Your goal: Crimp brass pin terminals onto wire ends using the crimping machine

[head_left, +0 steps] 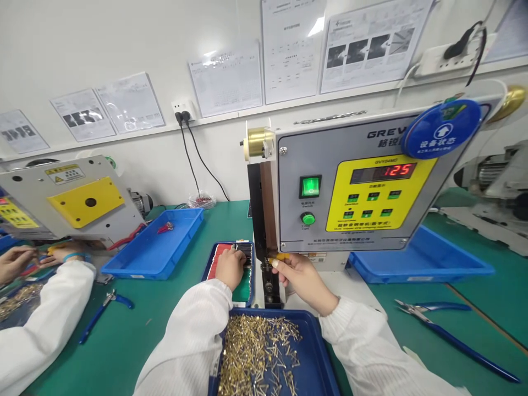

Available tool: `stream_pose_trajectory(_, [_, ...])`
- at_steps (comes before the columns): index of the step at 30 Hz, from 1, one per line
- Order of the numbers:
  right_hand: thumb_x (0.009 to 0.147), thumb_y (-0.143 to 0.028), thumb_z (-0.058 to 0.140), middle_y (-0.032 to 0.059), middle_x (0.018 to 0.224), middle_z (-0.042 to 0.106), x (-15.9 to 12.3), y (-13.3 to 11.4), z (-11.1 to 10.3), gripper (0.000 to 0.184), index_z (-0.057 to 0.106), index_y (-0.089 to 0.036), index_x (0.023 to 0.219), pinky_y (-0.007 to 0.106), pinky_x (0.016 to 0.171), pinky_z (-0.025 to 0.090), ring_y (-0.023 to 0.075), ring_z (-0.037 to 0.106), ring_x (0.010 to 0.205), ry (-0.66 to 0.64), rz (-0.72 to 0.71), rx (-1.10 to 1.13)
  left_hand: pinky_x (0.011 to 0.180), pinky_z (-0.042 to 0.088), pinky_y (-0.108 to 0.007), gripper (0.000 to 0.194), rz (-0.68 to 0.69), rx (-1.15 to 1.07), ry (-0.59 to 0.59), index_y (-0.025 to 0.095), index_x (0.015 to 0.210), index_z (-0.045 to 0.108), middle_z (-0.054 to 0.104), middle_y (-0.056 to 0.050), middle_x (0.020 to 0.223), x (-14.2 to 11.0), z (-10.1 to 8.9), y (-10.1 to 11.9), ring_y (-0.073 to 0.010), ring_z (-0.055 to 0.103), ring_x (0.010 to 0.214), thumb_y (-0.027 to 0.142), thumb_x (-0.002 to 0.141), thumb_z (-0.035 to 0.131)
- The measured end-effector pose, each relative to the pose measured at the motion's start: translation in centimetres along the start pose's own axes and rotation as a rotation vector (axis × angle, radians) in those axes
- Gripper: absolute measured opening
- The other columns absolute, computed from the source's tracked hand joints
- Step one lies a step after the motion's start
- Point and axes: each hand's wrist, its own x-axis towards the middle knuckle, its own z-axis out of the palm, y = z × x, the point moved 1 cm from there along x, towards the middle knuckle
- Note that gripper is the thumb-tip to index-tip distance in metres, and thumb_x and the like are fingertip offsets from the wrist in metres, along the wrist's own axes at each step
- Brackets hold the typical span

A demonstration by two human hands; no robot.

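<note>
The right hand (pixel 305 280) is pinching a small yellow piece (pixel 281 256) between thumb and fingers, clenched on it right at the black head of the crimper (pixel 264 231), though the fingers partly hide it and it may be a wire end. The piece sits against the crimper's lower front corner, above the dark anvil (pixel 269 286).

The left hand (pixel 229 268) lies over a narrow blue tray (pixel 228 273) lined with a red strip, just beside a black block (pixel 244 256). The fingers are hidden, so I can't tell whether that hand is gripping anything.

Below both wrists, at the near edge of the worktop (pixel 124 357), a wide blue tray (pixel 313 352) holds a loose heap of gold pins (pixel 256 352). Blue-handled pliers (pixel 449 335) lie toward the right edge, and a second pair (pixel 105 311) lies left of centre.

A blue bin (pixel 152 242) with a few red-wired bits (pixel 165 227) stands at the back left, and another blue bin (pixel 421 264) stands behind the crimper's right side. The crimper's display reads 125 and its green switch (pixel 310 186) is lit.

At the left edge, a co-worker's hands (pixel 16 261) work beside a second machine (pixel 70 198)
</note>
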Motion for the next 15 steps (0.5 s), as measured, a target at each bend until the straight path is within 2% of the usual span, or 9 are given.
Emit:
stream_pose_trajectory(7, [0.074, -0.046, 0.060, -0.0029, 0.053, 0.054, -0.1, 0.0, 0.0, 0.028, 0.054, -0.019, 0.067, 0.025, 0.045, 0.041, 0.0103, 0.046, 0.044, -0.008, -0.006, 0.015, 0.075, 0.039, -0.033, 0.019, 0.021, -0.012, 0.101, 0.015, 0.081, 0.064, 0.064, -0.008, 0.085, -0.6, -0.7, 0.7, -0.0213, 0.053, 0.084, 0.014, 0.088, 0.047])
stream_pose_trajectory(12, [0.075, -0.047, 0.059, -0.0030, 0.052, 0.053, 0.0, 0.1, -0.1, 0.030, 0.054, -0.019, 0.067, 0.025, 0.047, 0.041, 0.0106, 0.047, 0.045, -0.012, -0.018, -0.007, 0.072, 0.042, -0.031, 0.017, 0.194, -0.121, 0.356, 0.016, 0.082, 0.059, 0.061, -0.005, 0.081, -2.2, -1.8, 2.0, -0.0192, 0.053, 0.079, 0.014, 0.090, 0.044])
stream_pose_trajectory(15, [0.074, -0.047, 0.059, -0.0022, 0.055, 0.055, 0.0, 0.0, -0.1, 0.029, 0.054, -0.019, 0.068, 0.025, 0.047, 0.041, 0.0106, 0.048, 0.046, -0.015, -0.007, -0.005, 0.072, 0.045, -0.028, 0.015, 0.276, -0.197, 0.445, 0.016, 0.088, 0.058, 0.060, -0.004, 0.083, -3.0, -2.4, 2.7, -0.0170, 0.055, 0.080, 0.016, 0.091, 0.043])
